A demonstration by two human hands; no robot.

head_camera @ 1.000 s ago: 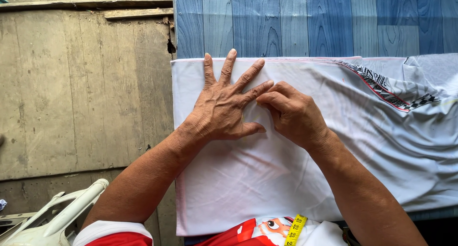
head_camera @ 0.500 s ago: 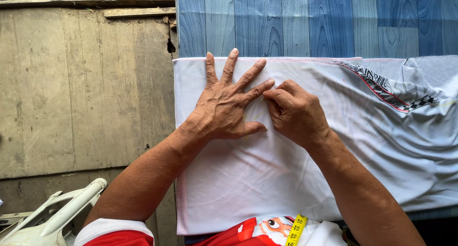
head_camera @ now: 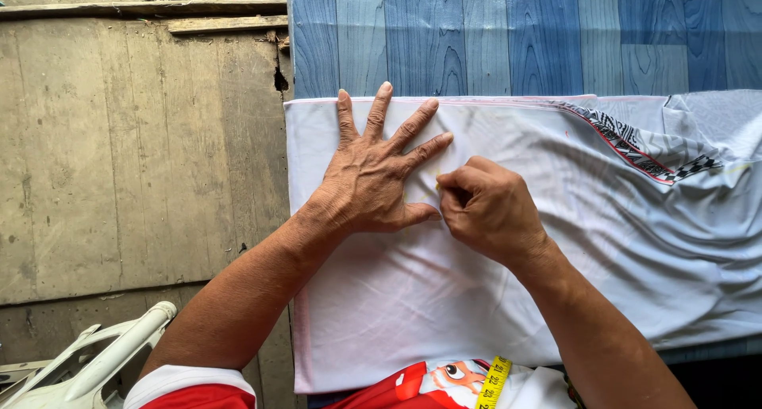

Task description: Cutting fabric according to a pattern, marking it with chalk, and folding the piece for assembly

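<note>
A white cloth with a patterned black and red trim at the upper right lies spread over a blue wood-patterned table. My left hand lies flat on the cloth with its fingers spread, pressing it down. My right hand is closed right beside it, its fingertips pinched on something small and yellowish that touches the cloth; what it is I cannot make out.
The floor to the left is grey concrete. A white plastic chair shows at the bottom left. A yellow tape measure hangs at my chest over a red and white shirt. The cloth's right part is rumpled.
My right hand has slid slightly down and to the right along the cloth. The left hand stays spread in the same place.
</note>
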